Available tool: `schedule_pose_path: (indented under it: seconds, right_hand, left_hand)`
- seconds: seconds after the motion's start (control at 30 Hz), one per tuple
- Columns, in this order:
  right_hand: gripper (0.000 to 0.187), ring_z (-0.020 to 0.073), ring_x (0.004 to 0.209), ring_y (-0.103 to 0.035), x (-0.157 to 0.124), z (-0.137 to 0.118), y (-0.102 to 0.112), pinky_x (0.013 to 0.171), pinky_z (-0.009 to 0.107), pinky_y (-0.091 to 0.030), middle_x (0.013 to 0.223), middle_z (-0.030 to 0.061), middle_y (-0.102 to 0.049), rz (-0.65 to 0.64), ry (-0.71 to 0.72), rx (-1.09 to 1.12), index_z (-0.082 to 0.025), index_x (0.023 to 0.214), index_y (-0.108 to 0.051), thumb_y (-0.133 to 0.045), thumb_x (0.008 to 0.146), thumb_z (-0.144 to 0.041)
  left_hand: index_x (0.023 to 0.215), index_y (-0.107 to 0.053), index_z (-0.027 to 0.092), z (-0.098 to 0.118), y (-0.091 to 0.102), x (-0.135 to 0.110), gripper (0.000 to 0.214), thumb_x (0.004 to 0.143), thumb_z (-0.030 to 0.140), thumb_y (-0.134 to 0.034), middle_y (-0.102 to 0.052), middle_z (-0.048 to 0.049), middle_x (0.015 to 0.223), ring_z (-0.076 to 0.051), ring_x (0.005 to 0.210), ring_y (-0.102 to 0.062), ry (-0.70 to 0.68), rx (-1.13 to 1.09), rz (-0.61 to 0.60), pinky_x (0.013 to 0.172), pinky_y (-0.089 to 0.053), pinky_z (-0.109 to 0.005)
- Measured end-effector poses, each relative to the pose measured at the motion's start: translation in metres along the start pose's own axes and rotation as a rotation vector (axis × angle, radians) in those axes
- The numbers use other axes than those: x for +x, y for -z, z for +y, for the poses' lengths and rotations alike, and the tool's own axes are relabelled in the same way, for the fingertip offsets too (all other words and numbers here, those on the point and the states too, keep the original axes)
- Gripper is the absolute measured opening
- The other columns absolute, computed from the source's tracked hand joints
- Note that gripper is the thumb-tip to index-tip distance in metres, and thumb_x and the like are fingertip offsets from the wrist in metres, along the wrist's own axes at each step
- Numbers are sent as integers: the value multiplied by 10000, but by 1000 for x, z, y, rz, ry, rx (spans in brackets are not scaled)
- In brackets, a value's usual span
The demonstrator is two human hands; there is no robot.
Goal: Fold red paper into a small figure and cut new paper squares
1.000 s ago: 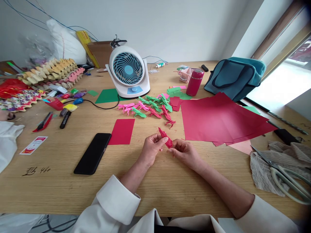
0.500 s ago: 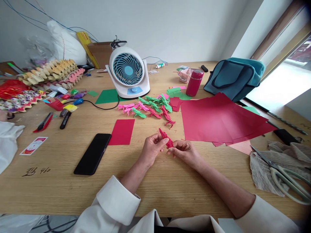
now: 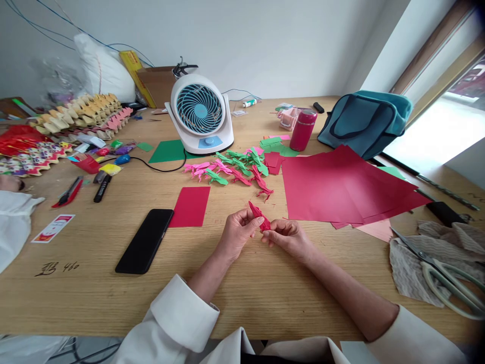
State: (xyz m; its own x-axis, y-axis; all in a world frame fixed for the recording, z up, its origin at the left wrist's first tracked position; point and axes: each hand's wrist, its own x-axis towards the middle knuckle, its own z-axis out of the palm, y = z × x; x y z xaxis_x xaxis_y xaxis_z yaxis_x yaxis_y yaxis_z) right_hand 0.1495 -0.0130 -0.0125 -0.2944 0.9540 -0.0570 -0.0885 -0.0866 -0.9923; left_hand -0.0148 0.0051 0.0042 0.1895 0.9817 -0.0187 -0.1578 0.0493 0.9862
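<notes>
Between my two hands is a small red folded-paper figure, raised a little above the wooden table. My left hand pinches its body between thumb and fingers. The thumb and fingers of my right hand are closed on its lower right end. My fingertips hide part of the folds. Just beyond lie similar finished-looking figures: pink ones, green ones and red ones, heaped loosely. A red paper rectangle lies to the left of my hands, touching a black phone.
Large red sheets spread to the right, near scissors on a crumpled cloth. A white fan, a red flask and a teal bag stand farther back. Another person's white sleeve shows at the left edge.
My hands and the red folded-paper figure stay almost in place. The other person's sleeve at the left edge has shifted slightly to the right.
</notes>
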Motion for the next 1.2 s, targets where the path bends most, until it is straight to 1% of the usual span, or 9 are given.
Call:
schedule_pose_path:
  seconds: [0.23, 0.37, 0.53, 0.7, 0.83, 0.97, 1.03, 1.13, 1.2]
  right_hand:
    - [316, 130, 573, -609, -2, -4, 0, 593, 253, -501, 715, 39, -732, -20, 26, -91, -183, 725, -728, -726, 778, -495]
    - [349, 137, 543, -593, -2, -5, 1, 562, 260, -479, 681, 32, -719, -20, 39, -159, -192, 749, -758, -687, 797, -531]
    - [389, 148, 568, -604, -3, -11, 2, 586, 265, -492, 641, 22, -692, -45, 58, -188, -191, 788, -763, -615, 850, -545]
    - [396, 145, 577, -603, -2, -10, 0, 591, 266, -488, 667, 22, -690, -52, 52, -174, -188, 780, -737, -609, 849, -557]
    - [367, 125, 561, -577, -1, -5, -1, 568, 253, -453, 686, 18, -681, 8, 56, -128, -181, 767, -705, -683, 793, -547]
    - [361, 120, 556, -549, 0, 1, -1, 557, 247, -423, 603, -2, -629, 68, 59, -97, -181, 707, -652, -704, 781, -530]
    - [360, 119, 539, -544, 1, 2, 0, 548, 247, -416, 581, -10, -620, 109, 57, -57, -188, 712, -636, -716, 767, -535]
    - [354, 123, 537, -568, 4, 2, 1, 558, 251, -431, 587, -17, -630, 166, 43, 46, -200, 740, -621, -763, 720, -523]
    - [348, 126, 555, -589, 5, 0, 1, 578, 255, -447, 616, -17, -640, 182, 32, 115, -204, 745, -610, -791, 698, -498]
  left_hand:
    - [701, -623, 147, 0, 1, 0, 281, 750, 397, -743, -568, 33, 599, -56, 494, -409, -17, 31, -24, 495, -342, -204]
    - [706, -625, 150, 0, 1, -1, 260, 761, 379, -735, -585, 30, 609, -58, 495, -413, -34, 28, -20, 492, -344, -205]
    - [710, -631, 147, 1, 1, -1, 238, 768, 355, -730, -607, 22, 631, -57, 502, -415, -48, 19, -35, 498, -338, -205]
    - [698, -623, 148, 0, 1, 0, 249, 772, 363, -726, -556, 39, 590, -57, 496, -403, -48, 23, -25, 501, -339, -206]
    - [718, -628, 148, -3, 1, 0, 243, 777, 365, -721, -549, 39, 605, -56, 509, -416, -60, 14, 8, 494, -353, -195]
    - [743, -634, 151, -4, -2, 0, 244, 759, 377, -727, -579, 30, 653, -61, 521, -438, -43, -16, 16, 462, -387, -180]
    - [748, -630, 152, -4, -4, 0, 240, 740, 368, -733, -589, 29, 660, -63, 517, -448, -34, -15, 35, 448, -402, -176]
    - [739, -611, 153, -3, -6, 0, 212, 721, 328, -730, -596, 31, 674, -61, 508, -465, -34, -8, 66, 438, -420, -175]
    - [744, -598, 156, -3, -7, 1, 186, 727, 301, -714, -589, 39, 670, -60, 500, -481, -38, 10, 60, 444, -429, -176]
